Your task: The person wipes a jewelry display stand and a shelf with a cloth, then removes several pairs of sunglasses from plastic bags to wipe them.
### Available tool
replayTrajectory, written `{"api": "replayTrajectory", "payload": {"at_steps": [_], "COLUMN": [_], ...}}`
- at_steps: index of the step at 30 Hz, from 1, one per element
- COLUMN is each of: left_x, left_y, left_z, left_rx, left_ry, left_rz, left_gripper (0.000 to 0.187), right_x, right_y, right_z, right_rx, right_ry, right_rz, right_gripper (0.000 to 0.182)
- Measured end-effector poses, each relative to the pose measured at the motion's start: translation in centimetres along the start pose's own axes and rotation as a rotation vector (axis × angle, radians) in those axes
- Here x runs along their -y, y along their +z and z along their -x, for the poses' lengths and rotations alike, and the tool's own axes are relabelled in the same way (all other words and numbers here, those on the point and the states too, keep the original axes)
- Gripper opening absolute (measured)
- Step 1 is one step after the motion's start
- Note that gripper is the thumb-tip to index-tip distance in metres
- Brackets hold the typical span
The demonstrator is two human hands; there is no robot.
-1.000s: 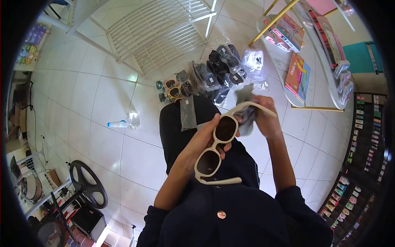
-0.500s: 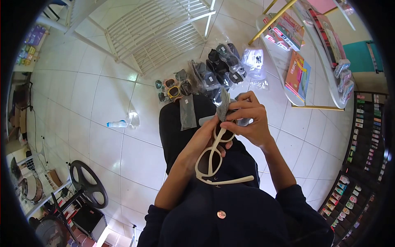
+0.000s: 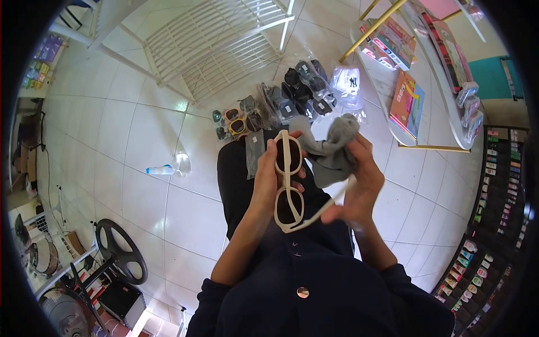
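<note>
A pair of cream-framed sunglasses (image 3: 287, 181) with dark lenses is gripped by my left hand (image 3: 265, 180) around one lens rim. One temple arm lies across the lenses; the other sticks out to the right, towards my right hand. My right hand (image 3: 362, 182) has its fingers closed on a grey cloth (image 3: 331, 154), which hangs bunched beside the sunglasses. Its thumb is stretched out near the free temple. On my dark-trousered leg rests a flat grey pouch (image 3: 255, 154) with a small white tag.
Several bagged sunglasses (image 3: 238, 118) and dark bagged caps (image 3: 303, 84) lie on the tiled floor, with a white cap (image 3: 347, 84) beside them. A white slatted rack (image 3: 213, 45) stands ahead. Shelves (image 3: 404, 101) are at right, a bottle (image 3: 161, 169) at left.
The grey cloth has spread open and moved right, away from the sunglasses. The sunglasses have turned more upright in my left hand, and my right hand has let go of them.
</note>
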State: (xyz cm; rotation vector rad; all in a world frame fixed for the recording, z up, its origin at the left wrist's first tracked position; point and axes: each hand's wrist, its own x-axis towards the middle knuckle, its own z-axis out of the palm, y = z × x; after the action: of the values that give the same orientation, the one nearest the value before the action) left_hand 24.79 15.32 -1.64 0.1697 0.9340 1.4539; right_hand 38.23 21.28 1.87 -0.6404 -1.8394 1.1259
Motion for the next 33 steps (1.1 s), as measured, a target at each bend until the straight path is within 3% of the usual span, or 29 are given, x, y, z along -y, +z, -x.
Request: {"api": "replayTrajectory", "payload": {"at_steps": [2,3,8,10,12,15,17,20,21,22,24,26,31,33], "left_x": [-0.1,-0.1,-0.3,-0.1,0.2,0.0,-0.2,-0.4,-0.1,0.2,0.3,0.3,0.4,0.1], "left_y": [0.4,0.7,1.4,1.0,0.0,-1.6,-1.5,-0.8,-0.8,-0.8,-0.9,-1.0,-2.1,-2.9], "left_z": [0.4,0.5,1.2,1.0,0.2,-0.7,-0.9,-1.0,-0.9,-0.8,-0.6,-0.4,-0.4,-0.5], "left_rx": [-0.002,-0.013,0.007,0.058,0.042,-0.063,-0.157,-0.317,-0.315,-0.313,-0.301,-0.196,-0.233,-0.252], "left_ry": [0.052,0.063,0.018,0.018,0.038,0.05,0.051,0.07,0.146,0.223,0.237,0.165,0.159,0.252], "left_rz": [-0.071,-0.097,-0.113,-0.036,0.141,0.377,0.391,0.318,0.27,0.221,0.234,0.442,0.613,0.646], "left_gripper": [0.058,0.058,0.057,0.055,0.052,0.04,0.036,0.028,0.026,0.023,0.022,0.023,0.023,0.026], "right_x": [-0.7,-1.1,-2.6,-2.8,-2.8,-1.6,-0.6,0.8,0.7,1.4,2.1,0.8,-0.2,-0.2], "right_y": [0.5,0.6,1.7,1.5,-0.9,-3.6,-4.3,-2.7,-1.8,-0.9,1.4,2.8,2.1,1.4], "right_z": [-0.6,-0.8,-0.6,-0.2,-0.4,0.2,1.6,2.9,2.7,1.8,1.5,2.0,3.1,3.3], "right_rx": [-0.052,-0.012,0.089,-0.03,-0.298,-0.421,-0.287,0.024,0.176,0.319,0.358,0.341,0.305,0.302], "right_ry": [0.176,0.155,0.234,0.262,0.377,0.311,0.319,0.289,0.101,0.045,0.024,-0.013,-0.079,-0.096], "right_rz": [-0.046,0.044,0.144,-0.055,-0.312,-0.447,-0.388,-0.058,0.123,0.208,0.277,0.437,0.389,0.406], "right_gripper": [0.095,0.087,0.081,0.081,0.078,0.077,0.074,0.066,0.061,0.058,0.053,0.041,0.023,0.019]}}
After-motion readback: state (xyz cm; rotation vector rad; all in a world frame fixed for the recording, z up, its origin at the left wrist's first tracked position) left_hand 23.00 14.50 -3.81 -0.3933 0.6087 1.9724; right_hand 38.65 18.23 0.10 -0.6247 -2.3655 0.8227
